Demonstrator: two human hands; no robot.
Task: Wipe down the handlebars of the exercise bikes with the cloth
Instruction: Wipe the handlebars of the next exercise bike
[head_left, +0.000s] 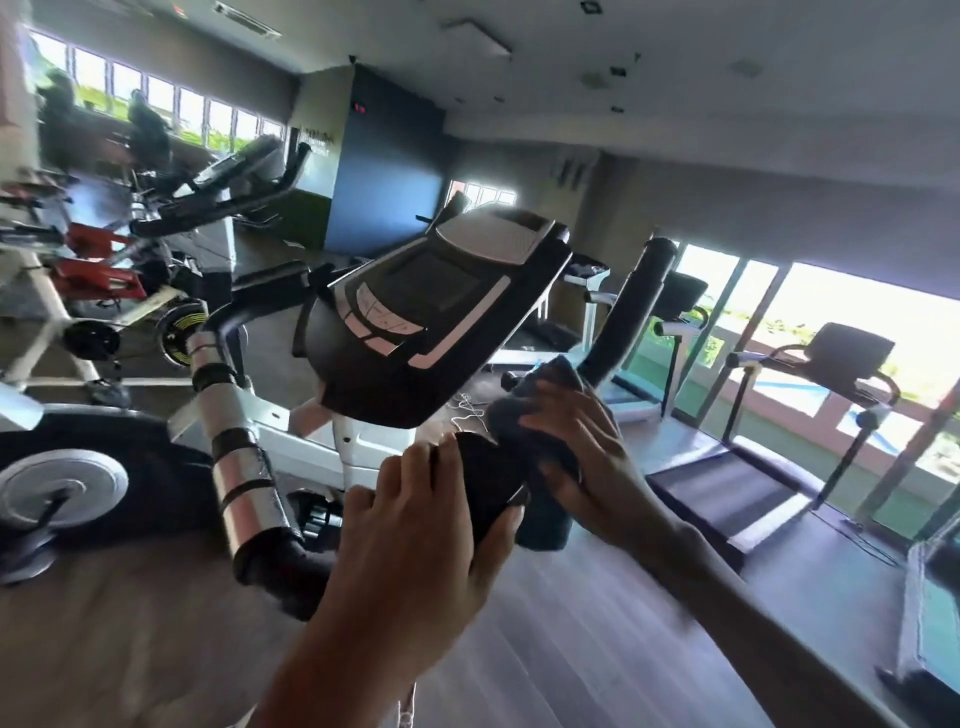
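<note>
An exercise bike with a black console (431, 312) fills the middle of the head view. Its right handlebar (631, 312) is a black padded bar that rises up and to the right. My left hand (415, 530) grips the near black end of that handlebar (485, 483). My right hand (582, 447) wraps a dark grey-blue cloth (545, 379) around the bar just above my left hand. The left handlebar (244, 488), with silver and black bands, slants down at the left of the console. The bar under the cloth is hidden.
Another exercise bike (218, 202) and red-framed machines (98, 260) stand at the left. Treadmills (737, 483) line the windows at the right. A dark blue pillar (389, 171) stands behind the console. Wooden floor (597, 623) lies below my arms.
</note>
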